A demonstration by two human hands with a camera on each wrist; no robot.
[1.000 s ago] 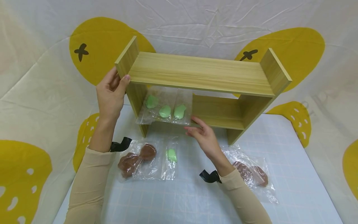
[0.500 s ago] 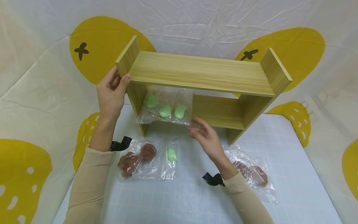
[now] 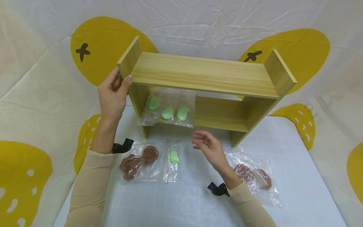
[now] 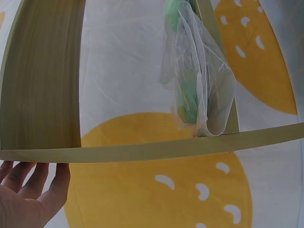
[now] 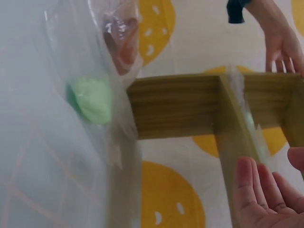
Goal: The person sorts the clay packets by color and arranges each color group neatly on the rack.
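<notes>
My left hand (image 3: 112,96) holds the upper left side panel of a two-tier wooden shelf (image 3: 204,74), its thumb over the front edge. In the left wrist view the fingers (image 4: 33,183) lie against the panel's outer face. Clear plastic bags (image 3: 173,96) with three pale green lumps (image 3: 167,112) lie on the left of the lower board, slightly over its front edge. My right hand (image 3: 211,149) is in front of that board, below and apart from the bags, with loosely bent fingers and nothing in it.
On the table (image 3: 158,205), front left, lie a bag with brown lumps (image 3: 150,154) and a narrow bag with a green lump (image 3: 174,157). Another bag of brown lumps (image 3: 263,178) lies by my right forearm. A patterned cloth (image 3: 184,19) hangs behind the shelf.
My right hand has drawn away from the bags' lower right corner, down and slightly right. The left hand, shelf and bags stay where they were.
</notes>
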